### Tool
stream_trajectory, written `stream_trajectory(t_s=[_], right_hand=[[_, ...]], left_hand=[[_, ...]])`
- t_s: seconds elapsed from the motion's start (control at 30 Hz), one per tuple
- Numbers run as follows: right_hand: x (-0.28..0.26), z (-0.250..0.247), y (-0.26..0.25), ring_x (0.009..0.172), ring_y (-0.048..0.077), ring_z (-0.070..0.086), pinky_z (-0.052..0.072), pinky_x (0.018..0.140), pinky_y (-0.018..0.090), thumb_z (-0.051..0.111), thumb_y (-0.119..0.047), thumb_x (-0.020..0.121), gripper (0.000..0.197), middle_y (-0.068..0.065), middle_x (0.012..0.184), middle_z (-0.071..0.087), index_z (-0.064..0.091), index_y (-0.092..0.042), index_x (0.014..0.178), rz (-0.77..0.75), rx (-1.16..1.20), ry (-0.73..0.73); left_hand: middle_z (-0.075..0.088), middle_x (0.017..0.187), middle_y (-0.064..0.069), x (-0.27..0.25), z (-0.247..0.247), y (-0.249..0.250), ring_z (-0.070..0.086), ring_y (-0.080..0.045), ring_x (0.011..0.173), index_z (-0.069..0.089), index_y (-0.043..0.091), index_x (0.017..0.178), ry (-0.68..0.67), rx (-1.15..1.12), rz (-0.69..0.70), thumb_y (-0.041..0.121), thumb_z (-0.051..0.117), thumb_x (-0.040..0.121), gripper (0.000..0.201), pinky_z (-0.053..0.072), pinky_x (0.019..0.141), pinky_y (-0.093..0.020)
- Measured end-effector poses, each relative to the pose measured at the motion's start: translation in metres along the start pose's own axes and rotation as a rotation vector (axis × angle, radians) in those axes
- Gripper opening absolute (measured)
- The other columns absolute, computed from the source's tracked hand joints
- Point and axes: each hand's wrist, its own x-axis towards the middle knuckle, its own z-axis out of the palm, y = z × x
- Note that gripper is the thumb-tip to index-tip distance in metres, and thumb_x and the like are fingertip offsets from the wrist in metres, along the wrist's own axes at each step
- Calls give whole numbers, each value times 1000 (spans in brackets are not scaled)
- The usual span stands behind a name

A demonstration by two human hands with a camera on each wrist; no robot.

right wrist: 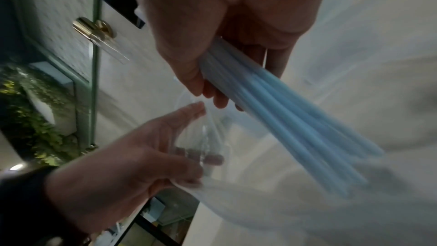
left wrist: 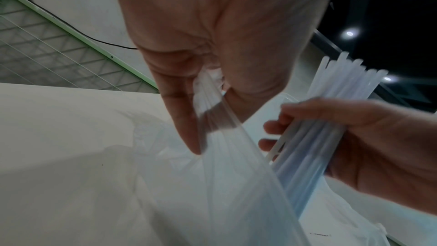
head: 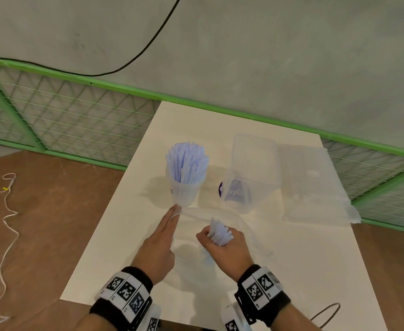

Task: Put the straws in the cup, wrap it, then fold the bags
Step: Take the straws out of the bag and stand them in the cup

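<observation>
A clear plastic cup [head: 184,191] stands mid-table, packed with pale blue straws [head: 186,161]. In front of it my right hand [head: 222,244] grips a bundle of straws [head: 220,231] [left wrist: 314,137] [right wrist: 279,111], whose lower ends reach down into a thin clear bag [head: 210,259] [left wrist: 236,194] [right wrist: 307,184]. My left hand [head: 170,225] [left wrist: 203,111] pinches the bag's rim between thumb and fingers, holding its mouth up near the cup's base. The left hand [right wrist: 165,147] also shows in the right wrist view, fingers behind the film.
A clear bag with a purple label [head: 244,185] and a flat clear bag [head: 315,187] lie at the back right of the white table [head: 124,247]. A green mesh fence [head: 76,115] runs behind. A white cord [head: 7,211] lies on the brown floor.
</observation>
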Motion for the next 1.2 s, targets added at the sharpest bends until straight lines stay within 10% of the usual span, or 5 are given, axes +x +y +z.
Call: stream_trajectory(t_s=[0.3, 0.77, 0.93, 1.03, 1.2], right_hand=[[-6, -5, 14, 87, 3, 68, 54, 81, 21, 70, -19, 84, 14, -20, 95, 73, 77, -30, 90, 78, 30, 12], [-5, -11, 41, 95, 5, 69, 55, 91, 32, 69, -16, 90, 11, -9, 97, 75, 77, -23, 93, 51, 150, 78], [-3, -13, 38, 90, 7, 70, 55, 88, 37, 70, -18, 89, 9, -6, 93, 76, 77, -22, 93, 22, 117, 47], [-7, -20, 13, 92, 13, 71, 56, 89, 40, 69, -18, 90, 9, -3, 94, 76, 77, -20, 91, -52, 147, 0], [-10, -63, -59, 95, 28, 70, 56, 88, 41, 62, -6, 92, 11, 11, 93, 74, 71, -3, 89, -334, 275, -10]], left_hand=[[-5, 153, 34, 1, 1, -1, 49, -9, 123, 10, 37, 152, 0, 5, -15, -15, 41, 73, 99, 36, 86, -8], [-21, 153, 24, -3, -11, 5, 62, -15, 89, 33, 53, 122, -113, 39, 173, 20, 74, 72, 73, 55, 72, -27], [-12, 152, 23, -2, -15, -10, 40, -4, 112, -3, 56, 142, -237, 160, 261, 19, 84, 63, 123, 39, 81, -2], [20, 145, 15, 5, -16, -17, 47, -11, 112, -15, 47, 147, -143, 310, 318, -2, 69, 70, 124, 46, 83, -15], [44, 91, 5, 15, -11, -33, 48, -17, 66, 57, 27, 124, 59, 633, 500, -11, 72, 52, 83, 46, 44, -27]])
